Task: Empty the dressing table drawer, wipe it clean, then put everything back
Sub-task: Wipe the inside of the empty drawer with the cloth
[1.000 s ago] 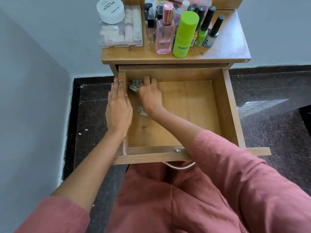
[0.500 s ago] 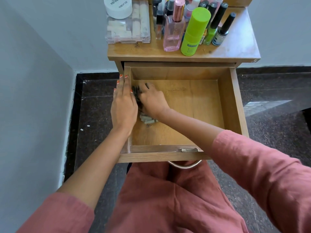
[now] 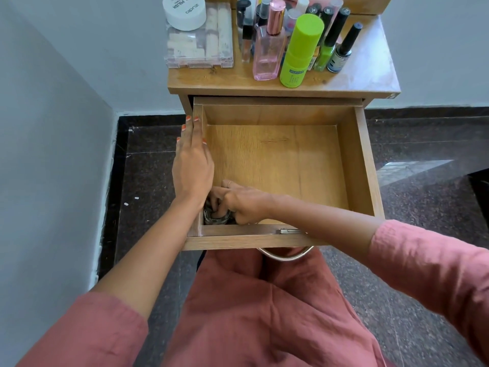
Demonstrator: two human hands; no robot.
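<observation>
The wooden drawer (image 3: 357, 165) of the dressing table is pulled out, its floor bare apart from my hand and the cloth. My right hand (image 3: 244, 205) grips a dark grey crumpled cloth (image 3: 215, 217) and presses it into the drawer's near left corner. My left hand (image 3: 191, 165) rests with straight fingers along the drawer's left wall. On the tabletop (image 3: 365, 72) stand the removed items: a lime green bottle (image 3: 300, 53), a pink perfume bottle (image 3: 268, 49), several nail polish bottles (image 3: 341, 46), a clear plastic box (image 3: 199, 41) and a white jar (image 3: 185, 10).
A grey wall (image 3: 53, 128) runs close along the left of the table. Dark speckled floor (image 3: 423, 207) surrounds it. My lap in pink-red cloth (image 3: 251, 313) sits under the drawer front, whose metal handle (image 3: 285, 254) hangs above it.
My right hand has dragged the cloth from the far left corner of the drawer down along the left wall to the near left corner. My left hand has stayed on the left wall.
</observation>
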